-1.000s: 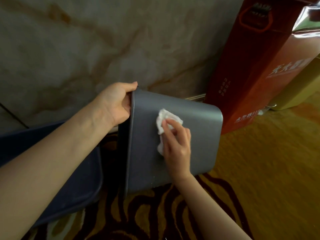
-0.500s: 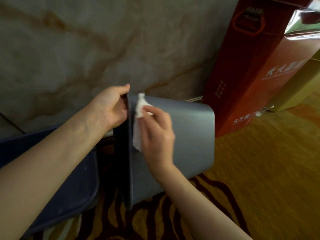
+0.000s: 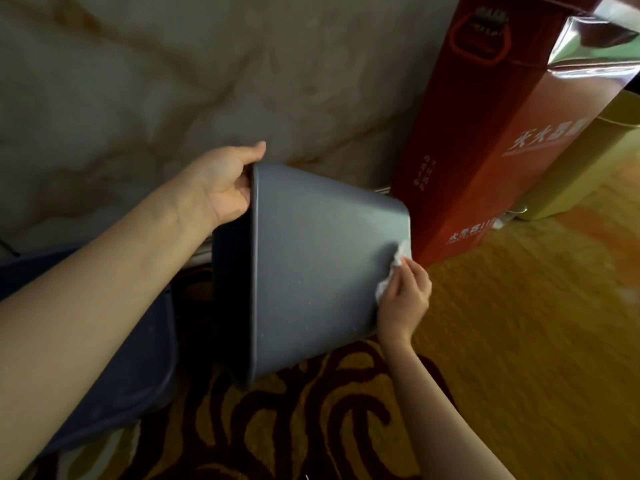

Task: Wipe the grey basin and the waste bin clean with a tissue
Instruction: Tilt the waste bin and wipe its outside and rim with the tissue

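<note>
A grey waste bin (image 3: 311, 268) is tipped on its side in mid-frame, its open mouth facing left and its base toward the right. My left hand (image 3: 221, 188) grips the bin's upper rim. My right hand (image 3: 403, 299) presses a crumpled white tissue (image 3: 393, 271) against the bin's outer wall near the base edge. A dark blue-grey basin (image 3: 138, 375) lies at the lower left, mostly hidden behind my left forearm.
A marbled stone wall (image 3: 173, 81) rises behind the bin. A tall red carton (image 3: 485, 133) stands at the right, touching close to the bin's base, with a yellow-green container (image 3: 581, 168) beyond it. A patterned yellow and dark carpet (image 3: 519, 323) covers the floor.
My right hand has slid the tissue along the bin's wall from near the rim to the base edge on the right. The left hand keeps its grip on the rim.
</note>
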